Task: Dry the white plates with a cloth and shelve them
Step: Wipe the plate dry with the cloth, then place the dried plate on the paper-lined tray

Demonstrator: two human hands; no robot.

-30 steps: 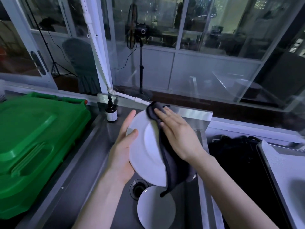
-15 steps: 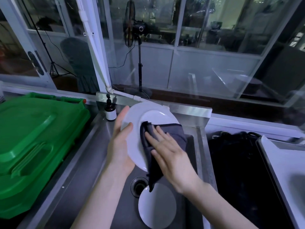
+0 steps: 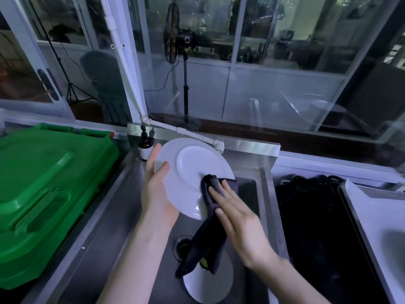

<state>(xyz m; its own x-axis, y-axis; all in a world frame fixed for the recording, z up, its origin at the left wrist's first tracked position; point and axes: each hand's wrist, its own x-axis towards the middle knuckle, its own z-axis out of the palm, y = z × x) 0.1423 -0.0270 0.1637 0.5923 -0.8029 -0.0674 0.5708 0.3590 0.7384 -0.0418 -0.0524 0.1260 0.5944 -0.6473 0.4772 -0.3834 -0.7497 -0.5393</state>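
Over the sink (image 3: 249, 194), the middle is taken: the left hand (image 3: 156, 189) grips a tilted white plate (image 3: 188, 172), and the right hand (image 3: 236, 213) presses a dark cloth (image 3: 206, 244) against it. The cloth's tail hangs over the drain (image 3: 182, 246). A second plate (image 3: 210, 284) covers the sink's near floor. The sink's left wall is bare. A green bin (image 3: 48, 189) crowds the sink's left side. A bottle (image 3: 145, 145) and a white pipe (image 3: 188, 133) line its back rim.

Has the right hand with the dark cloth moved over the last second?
Yes. The right hand slid down the held white plate from top rim to lower edge, nearer the sink drain.
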